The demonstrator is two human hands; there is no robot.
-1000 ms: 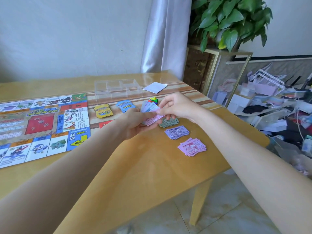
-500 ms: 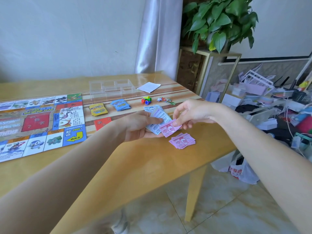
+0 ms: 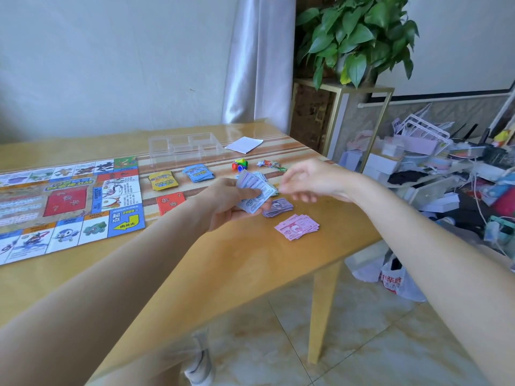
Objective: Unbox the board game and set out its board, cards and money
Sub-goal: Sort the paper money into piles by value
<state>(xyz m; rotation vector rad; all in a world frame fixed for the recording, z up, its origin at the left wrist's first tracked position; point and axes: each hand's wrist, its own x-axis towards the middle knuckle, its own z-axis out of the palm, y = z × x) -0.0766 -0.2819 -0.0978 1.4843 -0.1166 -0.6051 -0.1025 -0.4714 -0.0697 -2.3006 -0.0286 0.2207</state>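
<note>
Sorting money: the right hand (image 3: 309,181) has just dropped its pink note, its grip now loose and empty. The left hand (image 3: 228,201) grips the money stack (image 3: 255,190) above the counter (image 3: 223,260). More piles to go.

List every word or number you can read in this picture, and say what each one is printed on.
"2000": blue corner square of the board.
"500": blue notes held in the left hand.
"500": pink notes on the table.
Red card: two Chinese characters, too blurred to read.
Yellow cards, blue cards, plastic bag: print unreadable.
</note>
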